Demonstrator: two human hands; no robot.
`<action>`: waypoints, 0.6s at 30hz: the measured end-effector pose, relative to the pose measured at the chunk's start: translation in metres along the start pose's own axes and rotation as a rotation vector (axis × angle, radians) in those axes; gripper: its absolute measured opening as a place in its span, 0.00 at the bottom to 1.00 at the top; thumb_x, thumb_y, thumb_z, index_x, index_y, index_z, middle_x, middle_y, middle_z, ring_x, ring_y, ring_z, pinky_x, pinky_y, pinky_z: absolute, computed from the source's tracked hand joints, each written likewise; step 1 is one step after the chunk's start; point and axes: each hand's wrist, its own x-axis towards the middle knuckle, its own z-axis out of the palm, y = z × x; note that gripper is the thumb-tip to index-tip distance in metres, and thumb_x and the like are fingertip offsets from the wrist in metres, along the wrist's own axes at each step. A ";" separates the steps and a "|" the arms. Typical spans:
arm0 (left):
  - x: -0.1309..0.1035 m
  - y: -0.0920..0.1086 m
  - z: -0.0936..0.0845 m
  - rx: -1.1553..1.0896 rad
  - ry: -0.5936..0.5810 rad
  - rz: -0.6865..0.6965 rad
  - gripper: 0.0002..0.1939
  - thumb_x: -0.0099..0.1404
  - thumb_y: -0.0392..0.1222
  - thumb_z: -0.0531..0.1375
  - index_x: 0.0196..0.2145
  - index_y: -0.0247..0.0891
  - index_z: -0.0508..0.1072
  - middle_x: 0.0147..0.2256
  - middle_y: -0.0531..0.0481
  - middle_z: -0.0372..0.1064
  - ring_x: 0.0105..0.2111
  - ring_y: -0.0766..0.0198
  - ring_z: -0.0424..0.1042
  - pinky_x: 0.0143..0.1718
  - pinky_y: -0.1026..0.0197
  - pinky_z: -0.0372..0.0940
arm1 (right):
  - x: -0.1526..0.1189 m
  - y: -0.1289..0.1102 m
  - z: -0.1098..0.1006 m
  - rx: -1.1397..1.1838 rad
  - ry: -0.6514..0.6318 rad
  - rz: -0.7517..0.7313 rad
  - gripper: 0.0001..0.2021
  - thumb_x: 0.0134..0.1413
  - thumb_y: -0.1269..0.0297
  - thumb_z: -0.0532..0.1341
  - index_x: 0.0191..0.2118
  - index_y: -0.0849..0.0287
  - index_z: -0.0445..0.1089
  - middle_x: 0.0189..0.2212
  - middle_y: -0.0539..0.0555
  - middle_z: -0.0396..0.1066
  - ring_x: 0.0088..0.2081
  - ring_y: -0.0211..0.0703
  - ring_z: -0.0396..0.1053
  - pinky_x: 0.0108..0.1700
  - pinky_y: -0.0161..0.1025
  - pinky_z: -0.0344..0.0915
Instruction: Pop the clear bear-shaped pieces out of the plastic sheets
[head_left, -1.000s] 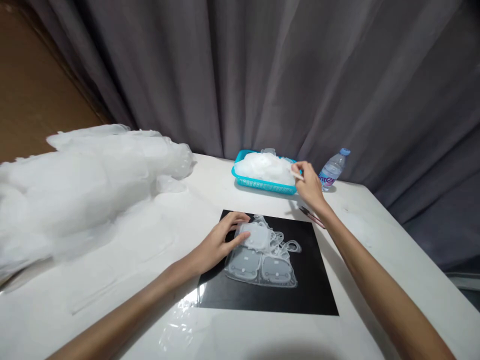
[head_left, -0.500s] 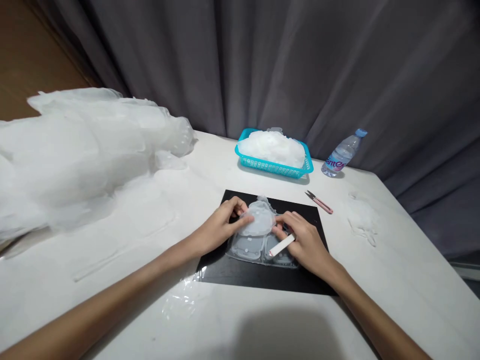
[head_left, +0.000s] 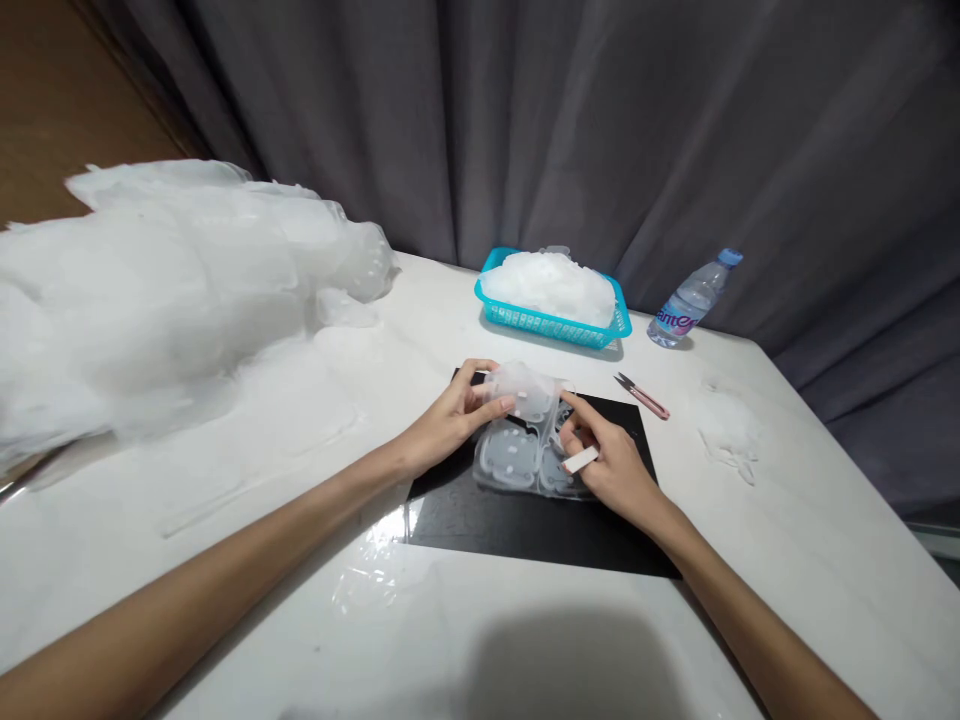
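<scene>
A translucent moulded plastic sheet [head_left: 508, 458] with rounded panels is raised at its far end above a black mat [head_left: 517, 525]. My left hand [head_left: 454, 412] grips the sheet's far left part, thumb on top and fingers behind. At the far right edge, the index finger of my right hand [head_left: 613, 458] touches the sheet. A short white stick-like tool [head_left: 581, 460] is held in that hand, its end pointing left over the sheet; what kind of tool it is cannot be made out.
A turquoise basket [head_left: 551, 332] heaped with white translucent pieces stands behind the mat. Pink-handled thread snips [head_left: 643, 397] and a water bottle [head_left: 691, 305] are to the right, near thin clear scraps [head_left: 727, 425]. A large pile of translucent sheets [head_left: 202, 285] covers the left.
The sheet's far end has been lifted and tilted up by my left hand. My right hand has shifted slightly, its index finger now extended along the edge. The view has moved a little.
</scene>
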 end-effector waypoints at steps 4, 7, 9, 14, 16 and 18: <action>0.000 -0.005 -0.003 -0.052 -0.037 -0.041 0.23 0.68 0.52 0.68 0.51 0.41 0.63 0.45 0.45 0.80 0.46 0.57 0.81 0.51 0.55 0.73 | 0.001 -0.004 -0.002 -0.094 0.229 -0.096 0.15 0.74 0.56 0.51 0.48 0.55 0.74 0.40 0.56 0.75 0.45 0.52 0.71 0.50 0.49 0.65; -0.001 -0.005 0.000 -0.077 -0.040 -0.046 0.21 0.68 0.55 0.68 0.45 0.39 0.66 0.43 0.44 0.81 0.45 0.55 0.82 0.54 0.51 0.74 | -0.004 -0.009 -0.005 -0.010 0.353 -0.197 0.24 0.77 0.51 0.43 0.41 0.53 0.72 0.41 0.56 0.73 0.48 0.52 0.69 0.53 0.51 0.64; -0.003 -0.003 0.004 -0.110 -0.038 -0.048 0.21 0.67 0.55 0.69 0.45 0.40 0.66 0.40 0.46 0.81 0.44 0.54 0.83 0.53 0.49 0.76 | -0.010 -0.014 -0.008 0.123 0.319 -0.213 0.30 0.75 0.41 0.38 0.42 0.53 0.72 0.42 0.56 0.72 0.45 0.50 0.70 0.49 0.49 0.68; -0.012 0.007 0.015 -0.139 -0.050 -0.102 0.20 0.71 0.54 0.66 0.50 0.41 0.65 0.37 0.47 0.82 0.39 0.53 0.84 0.50 0.46 0.77 | -0.024 -0.034 -0.016 0.281 0.000 -0.212 0.21 0.74 0.44 0.50 0.48 0.53 0.73 0.38 0.53 0.74 0.34 0.42 0.74 0.37 0.41 0.72; -0.015 0.010 0.016 -0.132 -0.073 -0.108 0.19 0.72 0.51 0.65 0.52 0.40 0.65 0.40 0.45 0.81 0.41 0.54 0.84 0.53 0.47 0.76 | -0.025 -0.040 -0.018 0.203 -0.006 -0.251 0.08 0.72 0.57 0.60 0.47 0.53 0.74 0.41 0.53 0.75 0.38 0.42 0.76 0.41 0.40 0.74; -0.017 0.011 0.015 -0.091 -0.138 -0.083 0.19 0.72 0.48 0.65 0.54 0.39 0.65 0.45 0.44 0.80 0.45 0.55 0.82 0.56 0.49 0.73 | -0.023 -0.041 -0.019 0.169 0.000 -0.282 0.05 0.70 0.64 0.62 0.47 0.53 0.74 0.43 0.53 0.75 0.41 0.42 0.76 0.42 0.39 0.75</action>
